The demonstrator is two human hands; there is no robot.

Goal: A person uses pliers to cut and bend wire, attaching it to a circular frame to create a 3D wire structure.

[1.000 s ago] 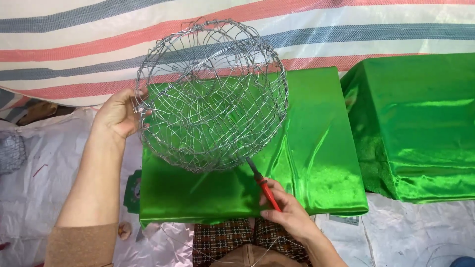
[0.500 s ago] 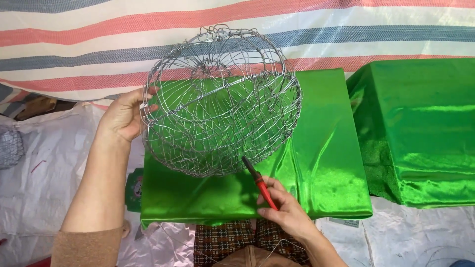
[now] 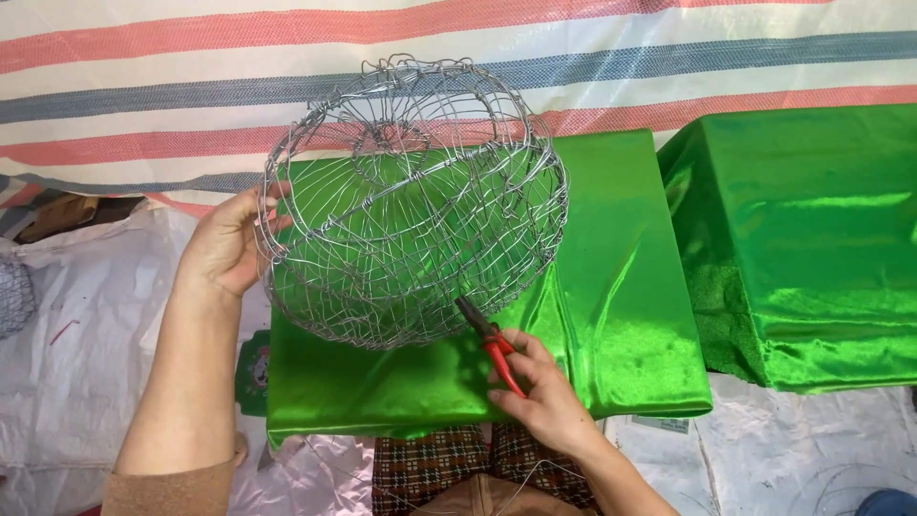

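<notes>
A round basket frame of woven silver wire (image 3: 411,201) is held up above a block wrapped in shiny green cloth (image 3: 621,315). My left hand (image 3: 224,244) grips the frame's left rim. My right hand (image 3: 544,397) holds red-handled pliers (image 3: 492,344), whose dark jaws touch the wire at the frame's lower right edge.
A second green-wrapped block (image 3: 812,239) lies to the right. A striped red, blue and white tarp (image 3: 191,76) covers the back. White plastic sheeting (image 3: 76,363) lies at left and lower right, with loose wire strands (image 3: 841,478) on it. Plaid fabric (image 3: 430,463) shows at the bottom.
The wire frame has turned and shifted slightly in my left hand. The pliers have come up to the frame's lower edge and stay there.
</notes>
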